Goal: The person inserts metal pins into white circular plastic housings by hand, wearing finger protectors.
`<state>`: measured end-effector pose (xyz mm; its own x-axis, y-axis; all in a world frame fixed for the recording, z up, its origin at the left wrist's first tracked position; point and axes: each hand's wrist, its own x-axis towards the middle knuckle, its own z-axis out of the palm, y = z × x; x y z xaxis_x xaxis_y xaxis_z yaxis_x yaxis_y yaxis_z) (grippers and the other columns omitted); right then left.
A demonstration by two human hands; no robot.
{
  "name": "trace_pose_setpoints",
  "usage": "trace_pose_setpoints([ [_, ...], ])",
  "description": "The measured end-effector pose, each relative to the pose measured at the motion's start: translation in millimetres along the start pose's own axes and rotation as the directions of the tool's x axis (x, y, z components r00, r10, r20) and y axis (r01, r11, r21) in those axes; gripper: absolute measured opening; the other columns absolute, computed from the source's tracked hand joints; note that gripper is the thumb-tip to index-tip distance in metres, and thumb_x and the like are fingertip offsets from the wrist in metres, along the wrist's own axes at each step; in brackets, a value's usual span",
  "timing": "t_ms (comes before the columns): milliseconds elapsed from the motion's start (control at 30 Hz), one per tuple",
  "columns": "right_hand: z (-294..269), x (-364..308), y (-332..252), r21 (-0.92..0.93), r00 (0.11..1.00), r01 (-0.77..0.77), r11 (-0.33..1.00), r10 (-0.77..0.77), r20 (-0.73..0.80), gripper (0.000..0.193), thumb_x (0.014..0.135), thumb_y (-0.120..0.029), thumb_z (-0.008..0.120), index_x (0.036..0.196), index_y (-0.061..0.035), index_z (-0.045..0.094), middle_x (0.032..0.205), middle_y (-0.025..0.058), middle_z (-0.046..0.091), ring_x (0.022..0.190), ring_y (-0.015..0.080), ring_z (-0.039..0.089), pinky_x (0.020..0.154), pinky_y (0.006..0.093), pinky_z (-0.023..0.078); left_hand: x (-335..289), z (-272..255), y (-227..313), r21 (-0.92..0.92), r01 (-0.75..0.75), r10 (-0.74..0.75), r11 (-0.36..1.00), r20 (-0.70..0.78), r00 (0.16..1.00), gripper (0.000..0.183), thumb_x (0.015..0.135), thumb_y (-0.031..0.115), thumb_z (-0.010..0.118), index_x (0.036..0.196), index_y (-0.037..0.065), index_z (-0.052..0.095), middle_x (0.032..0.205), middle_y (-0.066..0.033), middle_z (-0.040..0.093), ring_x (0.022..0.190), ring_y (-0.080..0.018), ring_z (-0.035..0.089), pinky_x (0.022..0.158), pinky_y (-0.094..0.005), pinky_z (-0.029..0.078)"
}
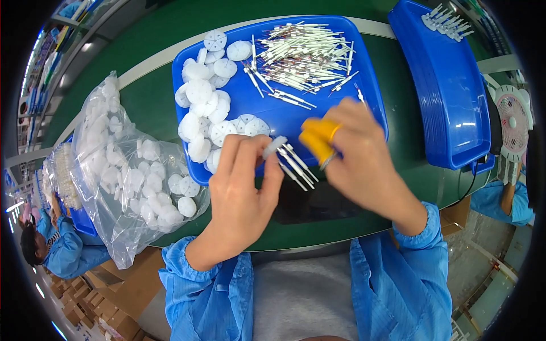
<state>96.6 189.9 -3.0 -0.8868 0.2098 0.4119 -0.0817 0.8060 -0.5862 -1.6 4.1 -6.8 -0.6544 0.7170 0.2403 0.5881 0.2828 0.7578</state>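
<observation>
My left hand point(242, 184) pinches a white plastic disc point(275, 146) between thumb and fingers, at the near edge of a blue tray point(239, 108). Several white pin-like parts point(296, 167) stick out of that disc toward the right. Just right of it is my right hand point(352, 150), its fingers curled together and blurred by motion. Yellow coverings point(318, 139) show at its fingertips, with a small shiny bit below; what it grips cannot be made out. Inside the tray, loose white discs point(202, 94) line the left side, and a heap of white pins with dark tips point(307, 54) fills the far right.
A clear plastic bag of white discs point(153, 182) lies left of the tray. At the right stands a stack of blue trays point(449, 108), the top one holding several pin-filled pieces point(446, 23). Beyond are a small fan point(512, 122) and another person in blue point(74, 244) at far left.
</observation>
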Motion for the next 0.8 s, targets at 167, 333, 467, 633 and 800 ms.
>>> trace_pose_setpoints([
  [167, -21, 3, 55, -0.447, 0.995, -0.075, 0.891, 0.095, 0.021, 0.017, 0.077, 0.004, 0.076, 0.094, 0.0031, 0.079, 0.095, 0.0126, 0.063, 0.094, 0.0299, 0.058, 0.083, 0.0409, 0.046, 5, -5, 3, -0.130, 0.126, -0.123, 0.983, 0.031, 0.992, 0.017, 0.095, -0.005, 0.071, 0.111, -0.005, 0.067, 0.105, -0.0136, 0.062, 0.090, -0.0261, 0.072, 0.082, -0.0365, 0.066],
  [333, -20, 11, 58, -0.454, 0.994, -0.009, 0.891, 0.056, 0.090, 0.015, 0.078, 0.007, 0.073, 0.093, 0.0067, 0.077, 0.096, 0.0120, 0.060, 0.096, 0.0281, 0.056, 0.084, 0.0406, 0.047, 8, -7, 3, -0.179, 0.178, -0.167, 0.968, 0.077, 0.983, 0.015, 0.097, -0.002, 0.072, 0.111, -0.004, 0.067, 0.103, -0.0119, 0.063, 0.092, -0.0225, 0.073, 0.082, -0.0341, 0.066],
  [467, -18, 12, 59, -0.390, 0.983, 0.103, 0.915, -0.034, 0.179, 0.015, 0.080, 0.006, 0.073, 0.095, 0.0058, 0.074, 0.101, 0.0125, 0.061, 0.101, 0.0289, 0.057, 0.087, 0.0418, 0.047, 6, -8, 0, -0.358, 0.335, -0.315, 0.872, 0.114, 0.942, 0.015, 0.098, 0.000, 0.073, 0.111, -0.003, 0.066, 0.101, -0.0110, 0.065, 0.089, -0.0174, 0.074, 0.083, -0.0331, 0.065],
  [633, -25, 6, 38, -0.324, 0.981, 0.104, 0.940, -0.044, 0.189, 0.023, 0.080, 0.005, 0.076, 0.103, 0.0041, 0.072, 0.107, 0.0142, 0.064, 0.103, 0.0312, 0.059, 0.085, 0.0434, 0.046, 5, -7, -3, -0.408, 0.359, -0.340, 0.839, 0.121, 0.932, 0.015, 0.097, 0.001, 0.074, 0.110, -0.003, 0.066, 0.100, -0.0112, 0.067, 0.088, -0.0164, 0.073, 0.083, -0.0335, 0.065],
  [800, -21, -8, -3, 0.234, 0.976, -0.019, 0.972, -0.032, 0.215, 0.041, 0.067, 0.012, 0.073, 0.108, 0.0072, 0.072, 0.098, 0.0147, 0.062, 0.092, 0.0326, 0.058, 0.078, 0.0441, 0.043, 7, -5, -2, -0.339, 0.298, -0.270, 0.892, 0.129, 0.954, 0.014, 0.094, -0.002, 0.074, 0.106, -0.004, 0.067, 0.101, -0.0114, 0.068, 0.091, -0.0193, 0.074, 0.084, -0.0350, 0.066],
])
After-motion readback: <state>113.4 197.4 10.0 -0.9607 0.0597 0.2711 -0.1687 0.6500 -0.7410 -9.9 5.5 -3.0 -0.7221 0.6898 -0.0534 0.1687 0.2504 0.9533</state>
